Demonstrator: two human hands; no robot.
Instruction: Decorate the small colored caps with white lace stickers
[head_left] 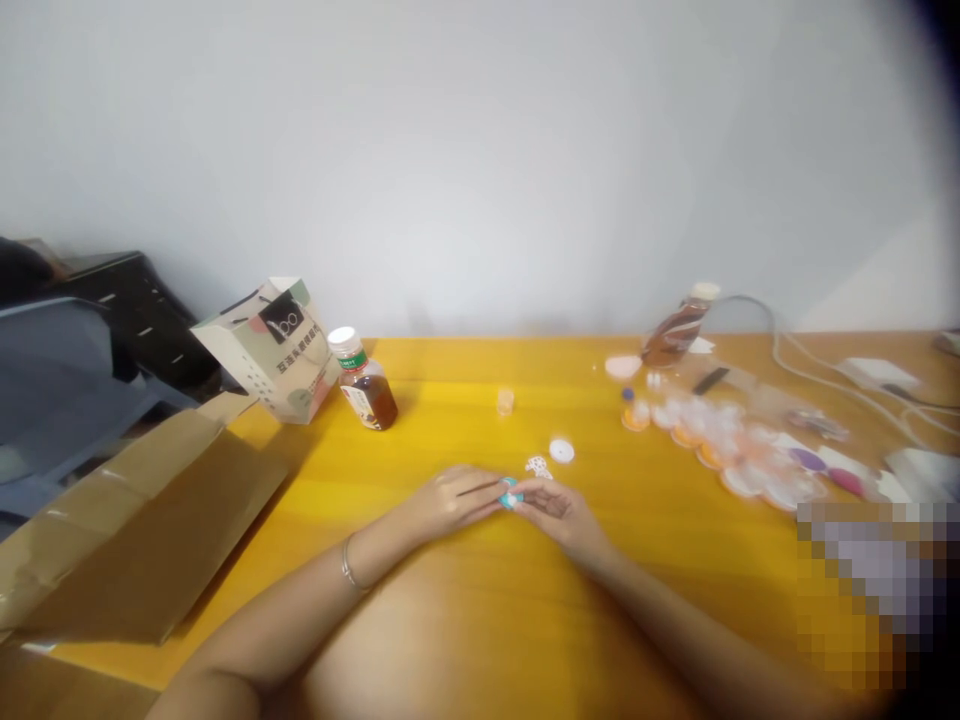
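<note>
Over the middle of the yellow table, my left hand and my right hand meet at a small blue-and-white object. It is too small and blurred to name. The fingers of both hands close on it, the left from one side and the right from the other. Just beyond my right fingers lies a cluster of small white pieces. A round white disc rests beside that cluster. Farther back stands a small pale, clear piece.
To the left are a cardboard box, a paper bag and a bottle of brown liquid. On the right stand another brown drink bottle and a row of small round containers. White cables run near the wall.
</note>
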